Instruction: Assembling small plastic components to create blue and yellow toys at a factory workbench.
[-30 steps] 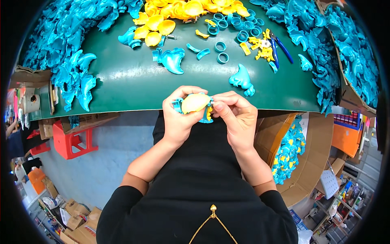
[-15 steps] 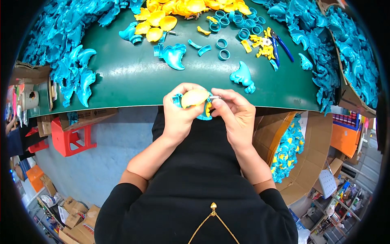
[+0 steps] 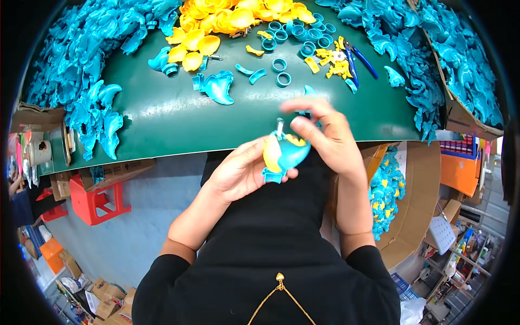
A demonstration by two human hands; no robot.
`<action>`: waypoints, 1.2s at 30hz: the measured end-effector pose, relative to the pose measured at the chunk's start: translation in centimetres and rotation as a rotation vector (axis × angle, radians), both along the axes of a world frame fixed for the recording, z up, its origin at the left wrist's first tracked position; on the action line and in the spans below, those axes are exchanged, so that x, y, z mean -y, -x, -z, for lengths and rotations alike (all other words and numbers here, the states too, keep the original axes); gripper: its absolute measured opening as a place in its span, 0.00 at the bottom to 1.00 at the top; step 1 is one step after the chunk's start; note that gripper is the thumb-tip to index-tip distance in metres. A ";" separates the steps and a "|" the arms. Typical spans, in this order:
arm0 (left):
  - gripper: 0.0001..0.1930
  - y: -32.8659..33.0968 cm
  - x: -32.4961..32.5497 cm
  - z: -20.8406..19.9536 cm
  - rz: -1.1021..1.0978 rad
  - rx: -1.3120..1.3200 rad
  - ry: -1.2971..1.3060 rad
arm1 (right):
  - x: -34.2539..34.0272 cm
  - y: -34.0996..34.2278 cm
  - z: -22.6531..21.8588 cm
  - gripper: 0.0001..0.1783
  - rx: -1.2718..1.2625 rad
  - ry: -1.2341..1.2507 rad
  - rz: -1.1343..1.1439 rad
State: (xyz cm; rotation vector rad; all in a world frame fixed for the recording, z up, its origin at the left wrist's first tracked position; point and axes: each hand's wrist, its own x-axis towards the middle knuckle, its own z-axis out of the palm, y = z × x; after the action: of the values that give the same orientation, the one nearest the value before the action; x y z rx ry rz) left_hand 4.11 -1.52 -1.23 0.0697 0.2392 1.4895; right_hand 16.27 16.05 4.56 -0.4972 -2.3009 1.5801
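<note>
The teal-and-yellow plastic piece (image 3: pixel 292 155) sits just below the bench's near edge, in front of your black top, with a metal pin (image 3: pixel 280 127) standing up from its upper end. Your left hand (image 3: pixel 235 172) has it cradled, the grip closed around its side and underside. Your right hand (image 3: pixel 335 140) is just beside it, blurred, its grip loosely parted with thumb and forefinger apart; you seem to hold nothing there. Beyond, on the green bench (image 3: pixel 162 114), lie a teal half-shell (image 3: pixel 219 88), two teal rings (image 3: pixel 283 79) and blue-handled pliers (image 3: pixel 365 61). Yellow shells (image 3: pixel 193 40) are heaped at the far side. On your right, below the bench, a cardboard box (image 3: pixel 416 216) holds teal-and-yellow pieces (image 3: pixel 385 192).
</note>
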 end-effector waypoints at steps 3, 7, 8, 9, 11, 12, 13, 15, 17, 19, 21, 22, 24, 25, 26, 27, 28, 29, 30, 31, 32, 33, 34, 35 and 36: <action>0.31 0.5 -0.9 -0.1 -0.152 -0.126 -0.012 | 0.8 0.2 2.6 0.21 0.010 -0.686 0.529; 0.38 1.5 -1.7 -0.3 -0.243 -0.255 0.024 | 1.5 0.0 6.1 0.23 0.090 -0.742 0.561; 0.38 1.4 -1.9 -0.5 -0.240 -0.256 0.026 | 1.5 -0.2 6.3 0.23 0.090 -0.740 0.563; 0.40 1.2 -2.1 -0.8 -0.284 -0.287 0.049 | 1.5 -0.2 5.9 0.23 0.004 -0.585 0.542; 0.42 1.2 -2.2 -0.9 -0.326 -0.320 0.074 | 2.2 -0.8 4.5 0.22 -0.168 -0.199 0.466; 0.42 1.2 -2.3 -0.8 -0.324 -0.359 0.045 | 2.5 -0.9 3.3 0.22 -0.168 -0.198 0.469; 0.42 1.0 -2.3 -0.8 -0.321 -0.395 0.018 | 2.9 -1.0 2.2 0.22 -0.248 -0.028 0.383; 0.43 0.7 -2.3 -0.7 -0.332 -0.401 0.014 | 3.5 -1.3 1.6 0.21 -0.277 0.079 0.239; 0.49 0.4 -2.4 -1.2 -0.346 -0.486 0.090 | 3.9 -1.1 1.3 0.21 -0.255 0.121 0.223; 0.49 0.3 -2.5 -1.4 -0.347 -0.483 0.079 | 4.1 -1.1 1.3 0.20 -0.255 0.145 0.230; 0.49 0.4 -2.5 -1.2 -0.347 -0.479 0.068 | 4.2 -1.3 1.4 0.20 -0.256 0.120 0.212; 0.46 0.5 -2.4 -1.0 -0.344 -0.463 0.032 | 4.4 -1.3 1.4 0.20 -0.254 0.122 0.212; 0.44 0.8 -2.2 -0.8 -0.339 -0.446 -0.004 | 4.6 -1.4 1.5 0.20 -0.256 0.146 0.200; 0.44 0.9 -2.2 -0.8 -0.341 -0.471 -0.006 | 4.6 -1.3 1.5 0.20 -0.255 0.146 0.202; 0.44 0.9 -2.1 -0.8 -0.342 -0.497 -0.009 | 4.5 -1.2 1.5 0.21 -0.254 0.147 0.186; 0.44 1.0 -2.1 -0.8 -0.342 -0.497 -0.009 | 4.5 -1.1 1.4 0.21 -0.253 0.148 0.168; 0.44 1.1 -2.0 -0.7 -0.356 -0.512 -0.015 | 4.5 -1.1 1.2 0.21 -0.253 0.147 0.168; 0.43 1.1 -1.9 -0.7 -0.370 -0.528 -0.021 | 4.6 -1.1 0.9 0.21 -0.224 0.116 0.155; 0.43 1.0 -2.0 -0.7 -0.370 -0.528 -0.022 | 4.6 -1.1 0.8 0.22 -0.196 0.085 0.143; 0.43 0.9 -2.0 -0.8 -0.380 -0.542 -0.001 | 4.6 -1.1 0.9 0.22 -0.196 0.084 0.143; 0.43 0.8 -2.0 -0.9 -0.390 -0.555 0.020 | 4.5 -1.0 1.1 0.23 -0.204 0.077 0.146; 0.43 0.8 -2.0 -0.9 -0.391 -0.555 0.020 | 4.5 -0.9 1.2 0.23 -0.213 0.070 0.148; 0.43 0.9 -2.0 -0.9 -0.384 -0.550 0.003 | 4.4 -1.0 1.1 0.23 -0.213 0.070 0.148; 0.43 1.0 -2.0 -0.9 -0.377 -0.545 -0.013 | 4.3 -1.1 0.8 0.24 -0.187 0.134 0.142; 0.43 1.0 -2.0 -1.0 -0.376 -0.545 -0.013 | 4.2 -1.3 0.5 0.24 -0.161 0.198 0.137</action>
State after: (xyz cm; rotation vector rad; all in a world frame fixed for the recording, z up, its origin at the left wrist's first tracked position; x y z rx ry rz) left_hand 3.09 0.47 -0.26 0.4649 0.7121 1.8250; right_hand 17.52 11.89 4.02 -0.5410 -1.9612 1.7214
